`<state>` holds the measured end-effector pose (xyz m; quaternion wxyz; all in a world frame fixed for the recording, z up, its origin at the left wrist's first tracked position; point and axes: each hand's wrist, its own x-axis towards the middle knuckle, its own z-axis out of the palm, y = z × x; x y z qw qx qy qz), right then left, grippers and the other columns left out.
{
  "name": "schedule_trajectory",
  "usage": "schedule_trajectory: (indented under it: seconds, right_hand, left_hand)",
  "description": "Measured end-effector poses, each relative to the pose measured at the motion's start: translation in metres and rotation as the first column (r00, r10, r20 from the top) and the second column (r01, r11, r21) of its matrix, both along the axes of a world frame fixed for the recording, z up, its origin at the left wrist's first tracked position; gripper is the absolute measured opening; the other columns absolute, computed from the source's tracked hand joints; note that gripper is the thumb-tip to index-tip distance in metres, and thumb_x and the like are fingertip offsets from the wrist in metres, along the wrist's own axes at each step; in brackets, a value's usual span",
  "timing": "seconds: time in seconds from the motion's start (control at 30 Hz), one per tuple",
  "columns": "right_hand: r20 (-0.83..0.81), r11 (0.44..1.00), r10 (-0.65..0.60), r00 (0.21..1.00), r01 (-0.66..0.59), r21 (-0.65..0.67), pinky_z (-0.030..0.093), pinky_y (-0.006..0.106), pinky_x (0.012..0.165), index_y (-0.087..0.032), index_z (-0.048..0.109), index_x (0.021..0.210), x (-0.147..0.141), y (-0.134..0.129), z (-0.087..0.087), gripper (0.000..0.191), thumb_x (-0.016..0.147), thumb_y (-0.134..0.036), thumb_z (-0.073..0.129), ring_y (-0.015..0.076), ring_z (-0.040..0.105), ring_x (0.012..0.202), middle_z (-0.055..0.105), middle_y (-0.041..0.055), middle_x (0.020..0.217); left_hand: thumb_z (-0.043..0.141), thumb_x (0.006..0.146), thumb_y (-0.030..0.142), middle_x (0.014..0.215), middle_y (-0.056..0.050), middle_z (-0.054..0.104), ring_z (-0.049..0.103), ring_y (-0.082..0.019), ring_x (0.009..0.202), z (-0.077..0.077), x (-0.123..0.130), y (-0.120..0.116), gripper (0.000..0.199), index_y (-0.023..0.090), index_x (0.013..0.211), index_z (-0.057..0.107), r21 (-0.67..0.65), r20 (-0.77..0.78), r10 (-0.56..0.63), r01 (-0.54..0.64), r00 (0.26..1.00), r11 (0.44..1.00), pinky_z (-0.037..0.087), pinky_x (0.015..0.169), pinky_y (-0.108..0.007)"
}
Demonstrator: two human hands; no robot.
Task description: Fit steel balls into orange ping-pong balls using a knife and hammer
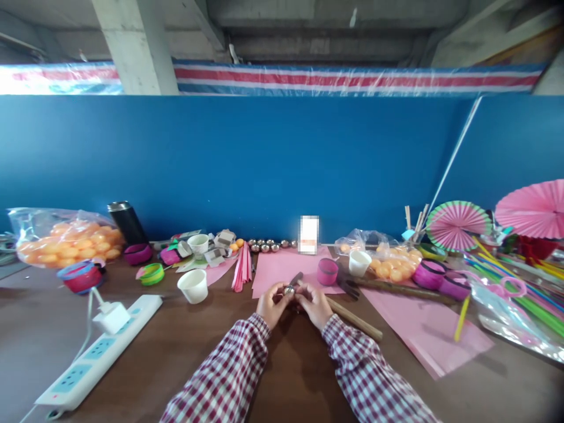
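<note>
Near the middle of the brown table, my left hand [274, 304] is closed on a small shiny metal ball [289, 290]. My right hand [314, 304] meets it from the other side, its fingers pinched together at the ball; whether they grip the ball or another small piece is too small to tell. Just behind my fingers a dark blade-like piece [296, 278] shows. A wooden handle [356, 319] lies beside my right wrist. Beyond my hands is a pink sheet [275, 267], with several metal balls [267, 247] in rows at its back edge.
White cups [192, 286] and a power strip [103, 352] stand left, with a bag of orange balls [70, 241] and a black bottle [127, 223] behind. At right are a magenta roll [327, 272], a long stick [408, 290], another pink sheet [427, 329] and paper fans [459, 226].
</note>
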<state>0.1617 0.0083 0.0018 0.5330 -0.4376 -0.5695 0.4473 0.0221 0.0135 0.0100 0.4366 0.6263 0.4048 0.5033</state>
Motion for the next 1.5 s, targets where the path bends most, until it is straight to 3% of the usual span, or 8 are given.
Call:
schedule_trajectory:
  seconds: [0.1,0.27,0.4,0.53,0.67,0.9,1.07,1.5]
  right_hand:
    - [0.056,0.997,-0.074,0.996,0.072,0.042,0.048,0.025,0.049,-0.017,0.055,0.079,-0.001,-0.001,-0.002,0.024,0.068,-0.039,0.055,0.0168,0.059,0.069,0.062,0.0066,0.09]
    - [0.095,0.978,-0.208,0.974,0.203,0.055,0.045,0.024,0.046,-0.017,0.057,0.075,0.001,-0.004,0.0,0.029,0.069,-0.044,0.052,0.0163,0.058,0.06,0.063,0.0052,0.069]
    - [0.084,0.974,-0.222,0.971,0.218,0.055,0.042,0.022,0.041,-0.017,0.053,0.065,0.001,-0.009,0.005,0.033,0.069,-0.049,0.049,0.0141,0.055,0.049,0.059,0.003,0.055]
    - [0.065,0.974,-0.224,0.972,0.221,0.052,0.04,0.02,0.038,-0.016,0.051,0.064,-0.002,-0.015,0.007,0.034,0.069,-0.05,0.049,0.0105,0.049,0.04,0.054,-0.0005,0.048]
    - [0.041,0.97,-0.239,0.97,0.236,0.065,0.04,0.019,0.038,-0.015,0.052,0.067,-0.004,-0.022,0.006,0.035,0.068,-0.05,0.05,0.0091,0.049,0.042,0.055,0.0004,0.054]
    - [0.015,0.96,-0.265,0.964,0.262,0.093,0.039,0.018,0.035,-0.014,0.053,0.068,-0.006,-0.03,0.004,0.035,0.067,-0.049,0.051,0.0092,0.05,0.044,0.056,0.0019,0.058]
    - [0.024,0.959,-0.259,0.966,0.254,0.124,0.04,0.019,0.035,-0.014,0.054,0.068,-0.006,-0.032,0.004,0.031,0.068,-0.045,0.051,0.0096,0.051,0.045,0.056,0.002,0.059]
    - [0.084,0.956,-0.27,0.959,0.257,0.143,0.041,0.019,0.036,-0.013,0.055,0.07,-0.007,-0.035,0.005,0.029,0.069,-0.042,0.051,0.0091,0.051,0.044,0.057,0.0021,0.059]
  left_hand:
    - [0.055,0.069,0.035,0.089,-0.008,0.063,0.06,-0.018,0.079,-0.002,0.001,0.001,0.033,0.013,0.094,0.055,0.035,-0.016,0.049,-0.048,0.999,0.998,0.049,0.073,-0.032]
    - [0.055,0.07,0.034,0.087,-0.007,0.063,0.061,-0.017,0.078,0.001,0.003,-0.019,0.035,0.014,0.098,0.051,0.061,0.056,0.143,-0.146,0.988,0.987,0.049,0.074,-0.031]
    - [0.052,0.072,0.034,0.09,-0.007,0.063,0.061,-0.017,0.08,0.003,-0.002,-0.047,0.036,0.015,0.103,0.05,0.051,0.092,0.087,-0.092,0.992,0.994,0.049,0.076,-0.031]
    - [0.052,0.071,0.035,0.09,-0.009,0.063,0.061,-0.019,0.08,0.004,-0.02,-0.066,0.037,0.014,0.101,0.052,0.017,0.116,0.12,-0.123,0.986,0.992,0.05,0.075,-0.033]
    - [0.054,0.068,0.038,0.088,-0.008,0.064,0.061,-0.019,0.077,0.008,-0.051,-0.076,0.039,0.014,0.099,0.055,0.022,0.046,0.187,-0.188,0.981,0.982,0.052,0.068,-0.032]
    - [0.054,0.066,0.042,0.081,-0.007,0.065,0.061,-0.016,0.063,0.0,-0.094,-0.082,0.045,0.012,0.099,0.056,-0.028,-0.031,0.259,-0.26,0.965,0.965,0.052,0.059,-0.029]
    - [0.052,0.067,0.043,0.075,-0.006,0.065,0.06,-0.016,0.059,-0.008,-0.094,-0.08,0.045,0.011,0.098,0.057,-0.015,-0.065,0.283,-0.284,0.957,0.959,0.051,0.055,-0.028]
    - [0.051,0.068,0.045,0.077,-0.007,0.063,0.059,-0.015,0.06,-0.004,-0.09,-0.086,0.045,0.011,0.098,0.056,-0.038,-0.039,0.255,-0.257,0.966,0.966,0.05,0.052,-0.026]
